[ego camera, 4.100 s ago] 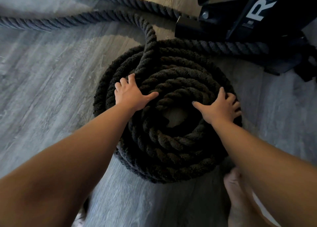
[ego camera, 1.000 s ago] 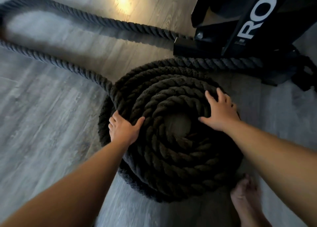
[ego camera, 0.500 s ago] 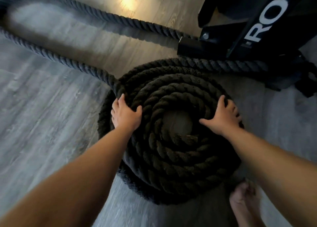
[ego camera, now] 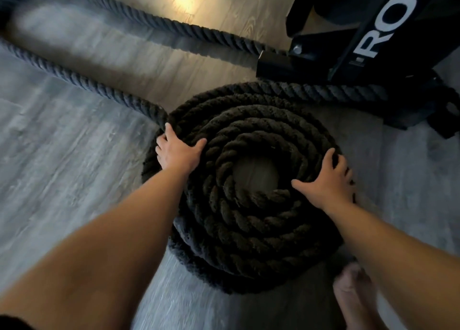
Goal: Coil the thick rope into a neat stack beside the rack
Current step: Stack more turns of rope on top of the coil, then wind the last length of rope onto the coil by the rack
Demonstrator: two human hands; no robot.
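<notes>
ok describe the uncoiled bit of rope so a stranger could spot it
Start at the black rack top right; the round coil sits just below it. The loose rope runs from the coil's left edge, by the left hand, up-left in a long loop. Unlike the stacked rings, it lies single.

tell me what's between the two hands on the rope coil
In the head view, between the left hand and the right hand lie the inner turns of the thick dark twisted rope, ringing a bare round patch of grey wood-plank floor.
</notes>
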